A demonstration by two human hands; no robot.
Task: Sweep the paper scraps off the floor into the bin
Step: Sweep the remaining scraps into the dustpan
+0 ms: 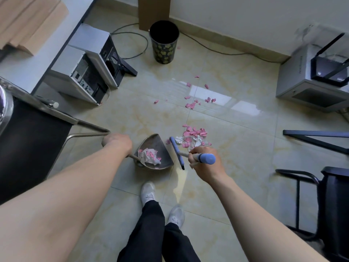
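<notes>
My left hand [118, 143] grips the handle of a metal dustpan [159, 148] resting on the floor; white and pink paper scraps lie inside it. My right hand [204, 159] holds a broom by its blue-capped handle, and the blue broom head [176, 151] stands just right of the pan's open edge. A pile of pink and white scraps [194, 136] lies right of the broom head. More pink scraps [190, 105] are scattered farther away. The black bin [164, 41] with yellow flowers stands upright near the far wall.
Two computer towers [88, 63] sit under a desk at the left. A black chair [32, 140] is beside my left arm. A grey cabinet [313, 80] with a router stands at right, chair frames [309, 184] below it. Cables run along the wall. My feet are below the dustpan.
</notes>
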